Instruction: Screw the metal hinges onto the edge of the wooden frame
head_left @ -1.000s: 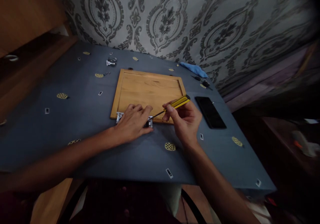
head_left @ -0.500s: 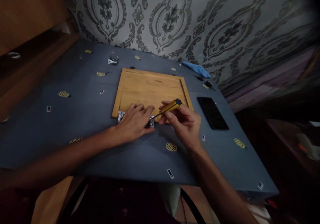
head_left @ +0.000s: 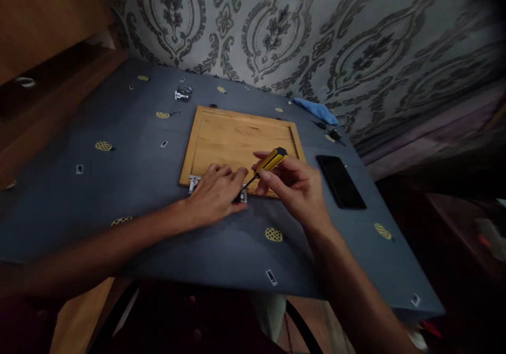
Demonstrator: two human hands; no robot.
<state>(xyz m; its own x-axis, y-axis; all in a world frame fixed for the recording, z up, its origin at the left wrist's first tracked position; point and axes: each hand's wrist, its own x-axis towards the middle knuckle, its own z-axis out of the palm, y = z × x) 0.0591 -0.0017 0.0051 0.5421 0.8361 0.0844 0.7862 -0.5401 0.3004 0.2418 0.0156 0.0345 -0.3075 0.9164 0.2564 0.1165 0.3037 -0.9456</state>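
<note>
A wooden cabinet door panel (head_left: 237,140) lies flat on the blue-covered table (head_left: 130,185). A metal hinge (head_left: 193,182) sits at the panel's near edge. My left hand (head_left: 215,193) lies flat over the hinge, fingers stretched out and pressing it down. My right hand (head_left: 294,185) is closed on a yellow-and-black screwdriver (head_left: 271,162), whose thin shaft slants down-left, with the tip at the hinge's right end beside my left fingertips.
A black phone (head_left: 340,181) lies right of the panel. A blue cloth (head_left: 316,109) and small dark tools (head_left: 330,130) sit at the back right. Another metal hinge (head_left: 182,93) lies at the back left. Patterned wallpaper rises behind; a wooden cabinet stands left.
My right hand has shifted left toward the hinge, swinging the screwdriver's handle up and in over the panel. My left hand stays on the hinge.
</note>
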